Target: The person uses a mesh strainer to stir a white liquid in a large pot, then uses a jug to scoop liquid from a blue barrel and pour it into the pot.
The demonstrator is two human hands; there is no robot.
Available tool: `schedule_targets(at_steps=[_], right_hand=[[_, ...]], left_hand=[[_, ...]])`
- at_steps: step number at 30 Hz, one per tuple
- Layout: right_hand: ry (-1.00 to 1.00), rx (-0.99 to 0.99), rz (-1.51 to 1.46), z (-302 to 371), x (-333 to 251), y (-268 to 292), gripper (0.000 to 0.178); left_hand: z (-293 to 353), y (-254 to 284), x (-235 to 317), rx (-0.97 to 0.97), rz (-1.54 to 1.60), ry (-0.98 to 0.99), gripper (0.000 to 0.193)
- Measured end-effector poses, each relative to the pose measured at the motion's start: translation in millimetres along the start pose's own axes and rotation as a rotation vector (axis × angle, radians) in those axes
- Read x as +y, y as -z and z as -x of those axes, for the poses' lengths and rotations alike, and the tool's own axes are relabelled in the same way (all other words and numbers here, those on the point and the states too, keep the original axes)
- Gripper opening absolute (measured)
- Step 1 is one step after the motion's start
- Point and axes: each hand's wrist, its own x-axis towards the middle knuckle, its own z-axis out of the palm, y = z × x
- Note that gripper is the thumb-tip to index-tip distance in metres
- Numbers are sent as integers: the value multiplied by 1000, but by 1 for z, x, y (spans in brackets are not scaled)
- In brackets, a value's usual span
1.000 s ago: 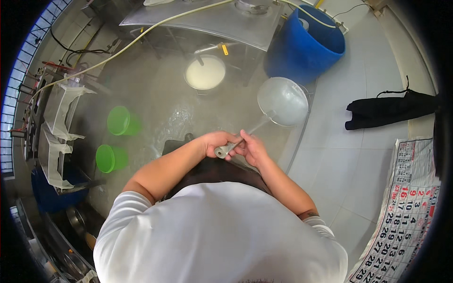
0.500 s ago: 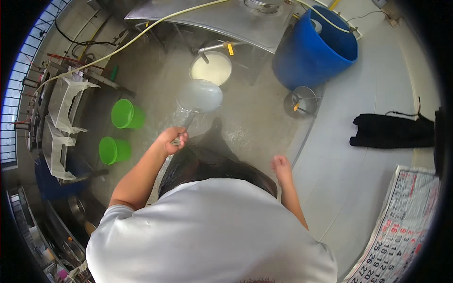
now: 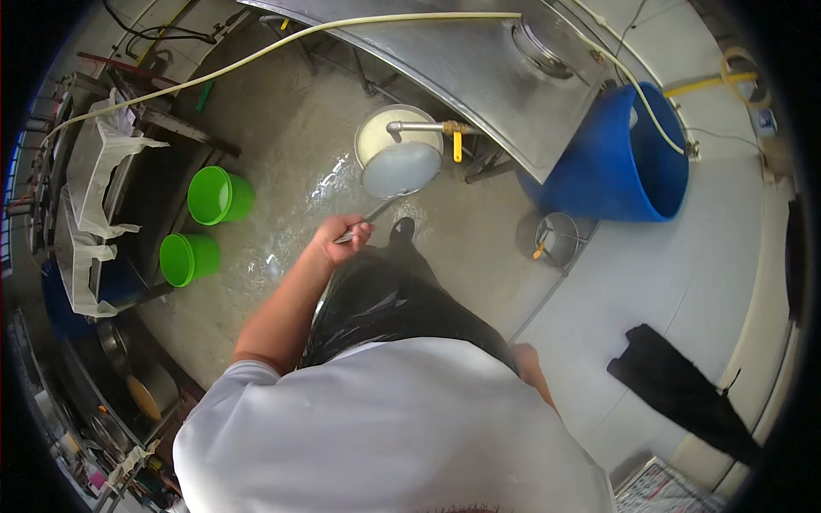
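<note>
My left hand [image 3: 345,241] is closed around the handle of a wide, round, pale strainer or skimmer [image 3: 400,169]; its exact kind is hard to tell. The round head is over the near part of a round container [image 3: 360,147] of creamy white liquid on the floor, hiding part of it. Whether the two touch, I cannot tell. Above the container, a metal outlet pipe [image 3: 419,126] with a yellow-handled valve [image 3: 457,147] reaches out from under the steel table. On my right side only a bit of forearm [image 3: 532,372] shows beside my shirt; my right hand is hidden.
Two green buckets [image 3: 205,195] stand on the wet floor at left, near a rack with white cloths [image 3: 85,256]. A steel table [image 3: 462,68] spans the far side, with a hose [image 3: 299,32] across it. A blue barrel [image 3: 590,171] and a metal pot [image 3: 560,239] are at right.
The strainer has moved from beside the container to over its near part. My right hand has dropped out of sight behind my body. My view has turned and shifted.
</note>
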Motion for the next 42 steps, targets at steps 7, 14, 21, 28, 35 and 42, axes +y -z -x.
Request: schedule_targets(at_steps=[7, 14, 21, 28, 35, 42], right_hand=[[134, 177, -283, -28, -26, 73, 26], [-270, 94, -465, -65, -93, 137, 41], [-244, 136, -390, -59, -52, 132, 31], [-210, -252, -41, -38, -34, 118, 32], [-298, -96, -246, -21, -61, 130, 37], [-484, 54, -703, -26, -94, 154, 31]], left_hand=[[-72, -41, 56, -45, 195, 170, 27], [-108, -31, 86, 75, 149, 116, 24], [-122, -33, 92, 324, -377, -176, 13], [-156, -21, 100, 327, -663, -282, 13], [-149, -3, 90, 303, -770, -319, 21], [-76, 29, 75, 393, -850, -341, 27]])
